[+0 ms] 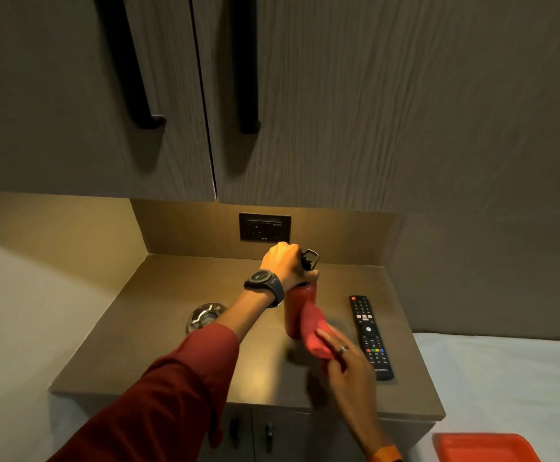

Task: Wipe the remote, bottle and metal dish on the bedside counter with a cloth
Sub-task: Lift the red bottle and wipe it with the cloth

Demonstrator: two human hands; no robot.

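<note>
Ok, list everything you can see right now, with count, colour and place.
red cylindrical bottle: 1, red, upright mid-counter
red cloth: 1, red, against the bottle's side
black TV remote: 1, black, flat, right of bottle
round metal dish: 1, silver, left of bottle
brown counter: 1, brown
black wall socket: 1, behind bottle
orange tray: 1, lower right
left hand: grips bottle top, dark wristwatch
right hand: holds cloth, ring
</note>
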